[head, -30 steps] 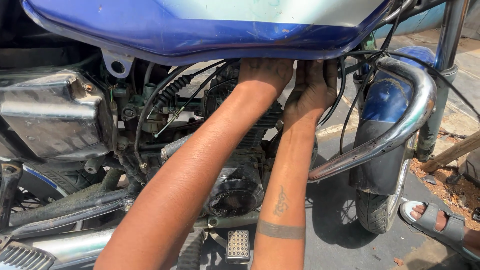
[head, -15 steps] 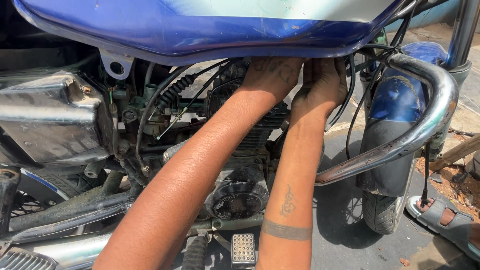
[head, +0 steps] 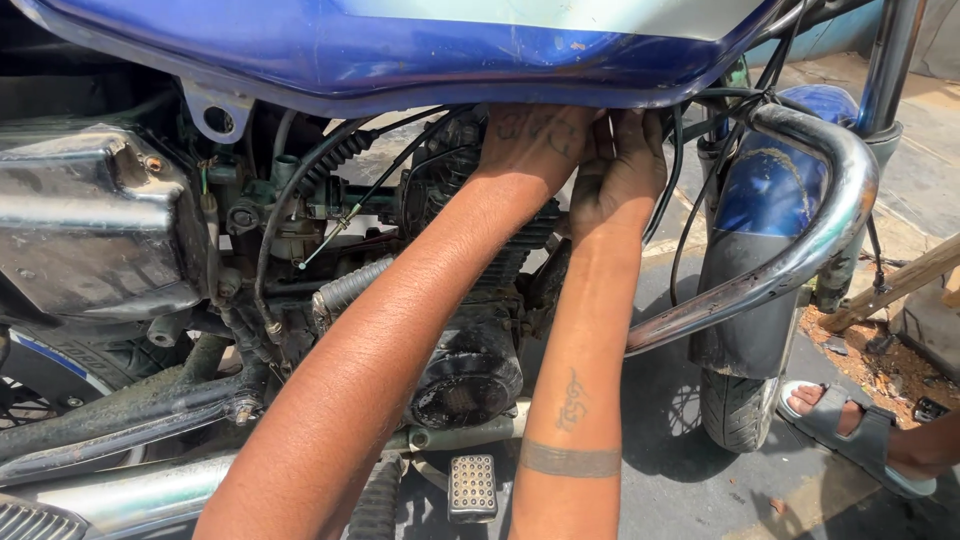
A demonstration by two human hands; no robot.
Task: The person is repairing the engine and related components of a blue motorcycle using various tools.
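Both my hands reach up under the blue fuel tank (head: 420, 50) of a motorcycle, just above the engine (head: 470, 330). My left hand (head: 532, 140) presses against the tank's lower edge, and its fingers are hidden behind that edge. My right hand (head: 620, 170) sits beside it, touching it, with fingers curled upward next to black cables (head: 675, 190). Whatever the fingers hold is out of sight. The right forearm carries a tattooed band near the elbow.
A chrome crash guard (head: 800, 250) curves past on the right, in front of the front wheel (head: 740, 400) and blue fender. A chrome side cover (head: 90, 220) sits at left. A footpeg (head: 472, 488) is below. Another person's sandalled foot (head: 860, 430) rests at lower right.
My hands stay under the tank at the same spot. The view has shifted slightly, so the crash guard and front wheel sit further right.
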